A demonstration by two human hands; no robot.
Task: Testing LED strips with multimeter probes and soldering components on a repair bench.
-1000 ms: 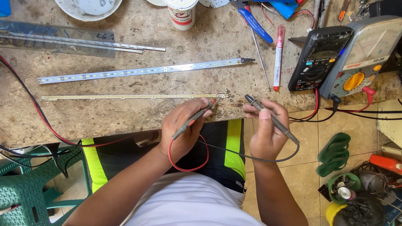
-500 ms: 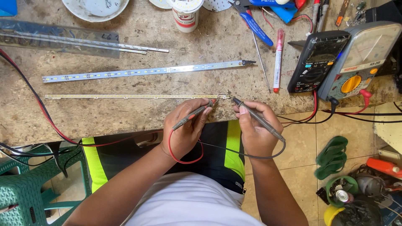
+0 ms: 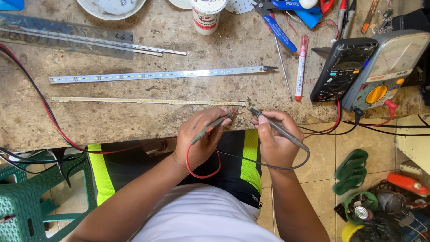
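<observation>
Hands first, nearest the camera at the desk's front edge: left hand [image 3: 201, 139] is clamped round the red probe [image 3: 214, 127], its red lead looping down toward the lap, and right hand [image 3: 274, 136] is clamped pen-style round the black probe [image 3: 278, 129], its dark lead curling off to the right. Both tips point inward and meet at the right end of the pale strip [image 3: 148, 101], which lies flat along the desk [image 3: 134, 123] just beyond the knuckles. I read this as the probing step, tips being set on the strip's end contacts; whether they actually touch metal is too fine to tell. A next move, by my judgement, calls for steady tips held apart from each other, and a glance up right at the meters. Farther back lies a second, shinier strip [image 3: 156, 74], parallel and well apart. A red-capped marker [image 3: 300, 66] sits to the right, and beyond it a black meter [image 3: 342, 67] leans beside a grey meter [image 3: 387, 71] with an orange dial. At the far edge, blue pliers [image 3: 278, 27] and a white cup [image 3: 206, 15].
</observation>
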